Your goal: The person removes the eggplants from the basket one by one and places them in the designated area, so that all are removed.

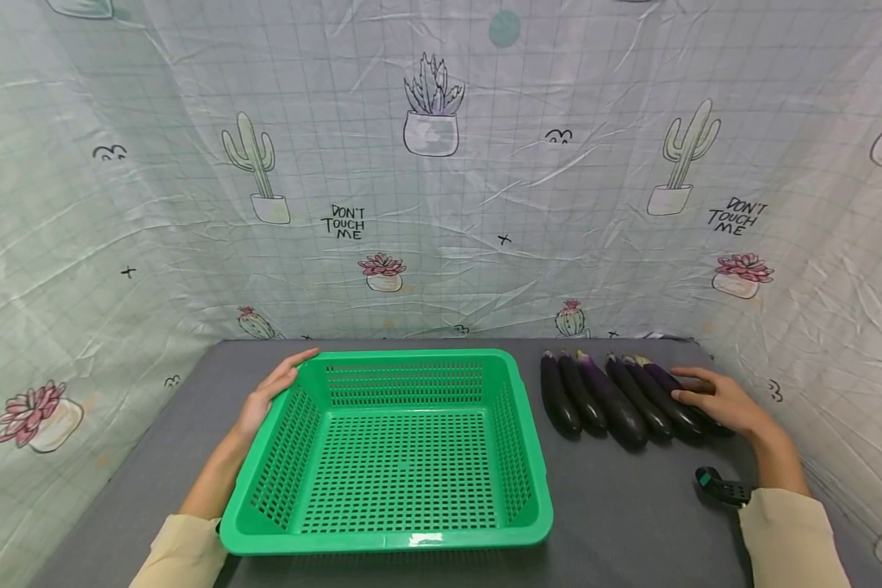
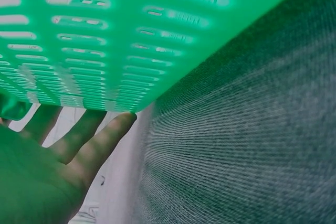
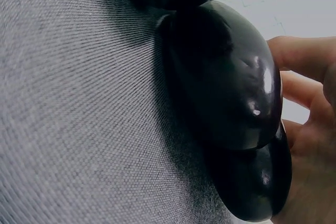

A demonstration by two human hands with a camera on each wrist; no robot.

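A green perforated plastic basket (image 1: 389, 540) stands on the grey table with nothing inside it. My left hand (image 1: 265, 400) rests along its left side near the far corner. In the left wrist view the fingers (image 2: 102, 142) stretch out against the slotted outer wall. To the basket's right lies a row of several dark purple eggplants (image 1: 617, 408), stems pointing away from me. My right hand (image 1: 728, 402) lies over the rightmost eggplant (image 3: 249, 187), fingers loosely bent, thumb and fingertips touching the right end of the row. Part of that eggplant is hidden under the hand.
A dark wrist camera (image 1: 722, 488) sticks out from the right wrist over the table (image 1: 617, 523). Behind and beside the table hangs a pale curtain (image 1: 485, 245) printed with potted plants, its lower edge meeting the table's far edge.
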